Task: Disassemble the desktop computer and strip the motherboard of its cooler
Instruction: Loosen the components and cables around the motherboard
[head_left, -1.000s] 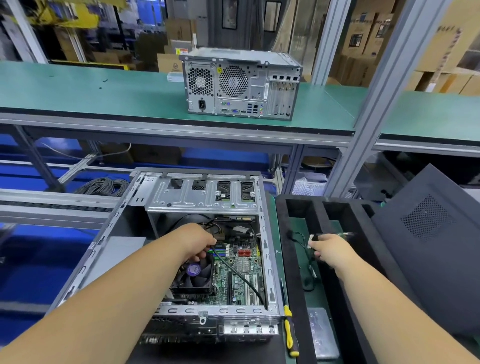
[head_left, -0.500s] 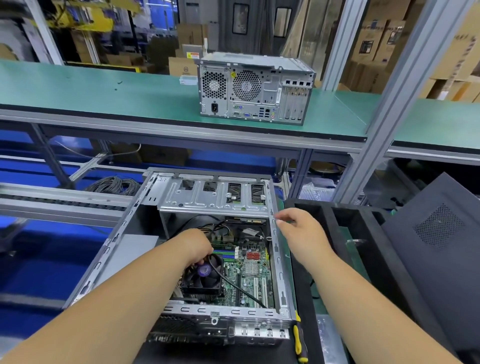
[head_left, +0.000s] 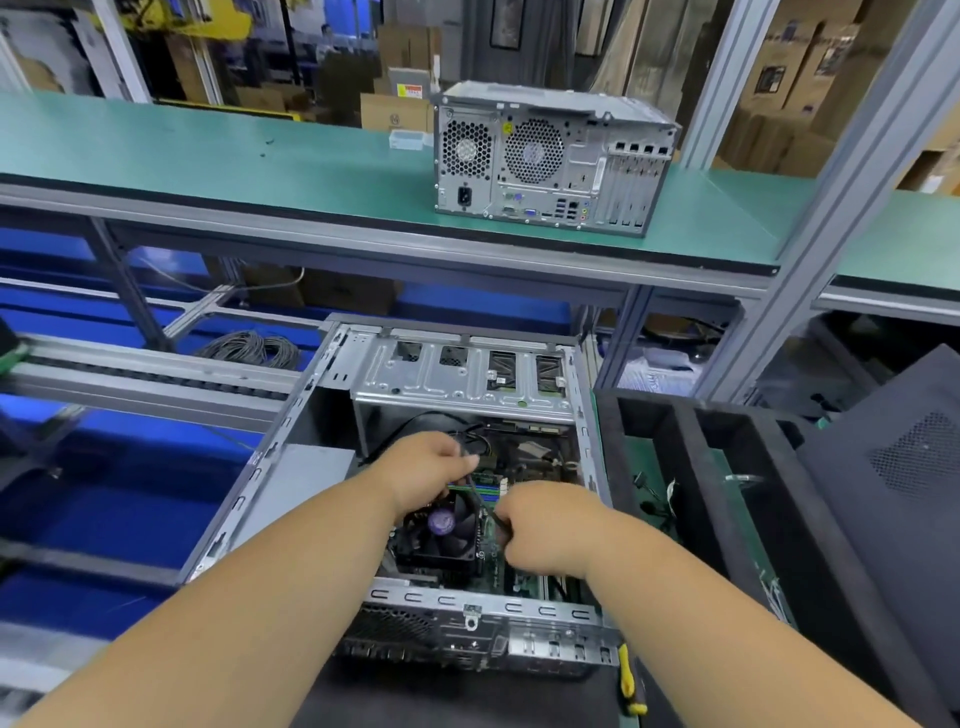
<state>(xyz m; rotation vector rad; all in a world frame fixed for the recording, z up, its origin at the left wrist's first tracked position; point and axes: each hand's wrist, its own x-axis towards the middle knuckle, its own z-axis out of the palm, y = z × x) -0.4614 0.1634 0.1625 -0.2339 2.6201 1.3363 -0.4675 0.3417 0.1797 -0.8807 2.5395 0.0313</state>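
Note:
An open desktop case (head_left: 470, 382) lies flat in front of me, its green motherboard (head_left: 493, 564) exposed. A black cooler fan (head_left: 441, 535) with a purple hub sticker sits on the board. My left hand (head_left: 426, 470) is above the fan's far side and pinches a black cable (head_left: 480, 501). My right hand (head_left: 540, 525) is inside the case to the right of the fan, fingers curled round the same cable lower down. It hides the board's right part.
A second, closed desktop computer (head_left: 550, 161) stands on the green upper shelf (head_left: 208, 150). A black foam tray (head_left: 691, 467) and a dark side panel (head_left: 904, 488) lie to the right. A yellow-handled screwdriver (head_left: 626, 678) rests by the case's near right corner.
My right hand left the foam tray, crossed the case's right wall and came down onto the cable beside the fan. My left hand rose slightly with the cable. The view shifted left.

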